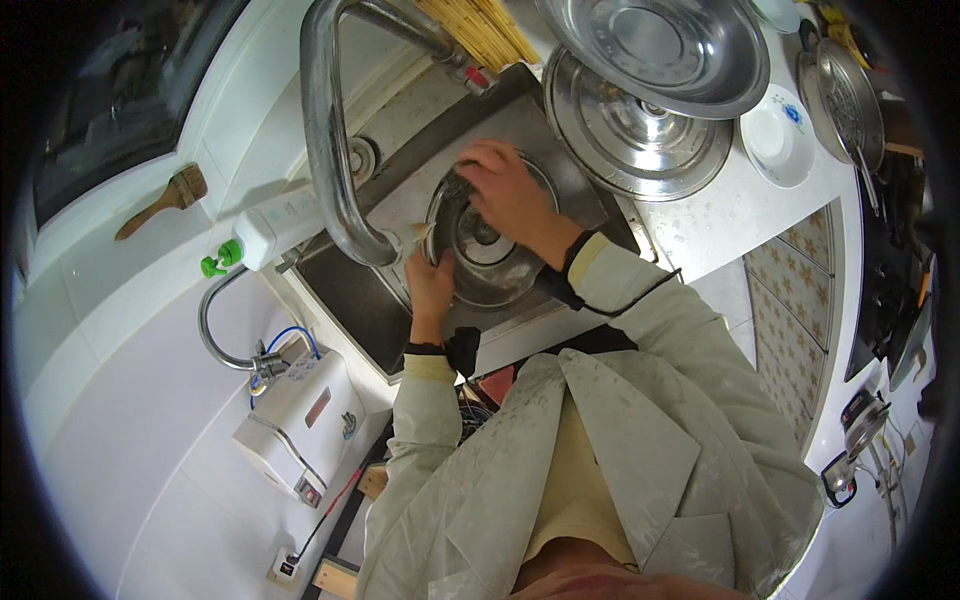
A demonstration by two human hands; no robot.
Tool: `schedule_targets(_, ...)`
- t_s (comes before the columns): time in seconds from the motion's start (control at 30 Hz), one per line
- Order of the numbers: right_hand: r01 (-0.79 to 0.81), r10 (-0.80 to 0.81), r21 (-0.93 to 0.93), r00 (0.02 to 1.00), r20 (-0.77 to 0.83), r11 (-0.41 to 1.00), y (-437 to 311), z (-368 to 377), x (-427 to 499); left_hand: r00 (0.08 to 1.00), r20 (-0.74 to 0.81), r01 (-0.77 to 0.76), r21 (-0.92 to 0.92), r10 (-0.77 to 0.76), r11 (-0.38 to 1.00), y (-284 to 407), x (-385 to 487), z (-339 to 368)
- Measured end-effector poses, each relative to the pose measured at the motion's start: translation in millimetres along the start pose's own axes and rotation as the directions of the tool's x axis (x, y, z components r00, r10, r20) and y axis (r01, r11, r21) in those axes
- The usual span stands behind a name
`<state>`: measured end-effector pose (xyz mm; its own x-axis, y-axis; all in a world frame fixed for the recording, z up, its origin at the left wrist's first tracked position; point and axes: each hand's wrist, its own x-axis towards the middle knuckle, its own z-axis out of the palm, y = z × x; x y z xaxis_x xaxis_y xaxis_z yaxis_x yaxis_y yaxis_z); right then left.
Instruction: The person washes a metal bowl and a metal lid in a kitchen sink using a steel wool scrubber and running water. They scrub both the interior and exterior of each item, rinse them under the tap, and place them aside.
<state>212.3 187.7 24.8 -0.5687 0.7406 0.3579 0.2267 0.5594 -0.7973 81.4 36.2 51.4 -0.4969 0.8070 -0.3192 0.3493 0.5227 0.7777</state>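
Observation:
A round, shiny metal lid or basin with concentric rings and a dark centre lies in the stainless steel sink. My left hand grips its near-left rim, thumb on the inner side. Curled over its upper part is my right hand, fingertips at the far-left rim. Whether something sits under those fingers is hidden. The metal faucet spout arches down beside my left hand, and its pale tip nearly meets the rim.
Right of the sink are a large pot lid, a steel basin overlapping it and a flowered white bowl. A green-capped white bottle and a wood-handled brush lie left. Below hangs a white water heater.

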Motion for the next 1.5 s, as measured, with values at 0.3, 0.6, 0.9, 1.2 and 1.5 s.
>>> schedule_targets(0.3,0.025,-0.022,-0.086,0.999,0.036,0.996,0.7,7.0,-2.4,0.998,-0.009,0.070,-0.016,-0.070,0.997,-4.2,-3.9,1.6)
schedule_targets(0.6,-0.295,0.296,0.018,0.954,-0.044,0.955,41.8,-5.1,-3.3,0.997,0.008,0.075,-0.005,-0.075,0.997,0.0,-13.9,-6.6)
schedule_targets(0.9,-0.183,0.192,0.078,0.973,-0.126,0.980,3.1,-0.5,1.8,0.997,-0.063,0.052,0.019,-0.050,0.998,4.4,-11.3,0.3)
schedule_targets(1.2,-0.115,0.116,-0.032,0.993,0.019,0.993,6.5,-3.4,4.5,0.997,-0.072,-0.005,0.037,0.008,0.999,5.2,-16.2,5.8)
schedule_targets(1.5,0.103,-0.102,0.003,0.987,0.122,0.995,-39.3,5.4,-6.6,0.997,-0.049,0.053,-0.027,-0.054,0.998,5.7,-19.1,1.4)
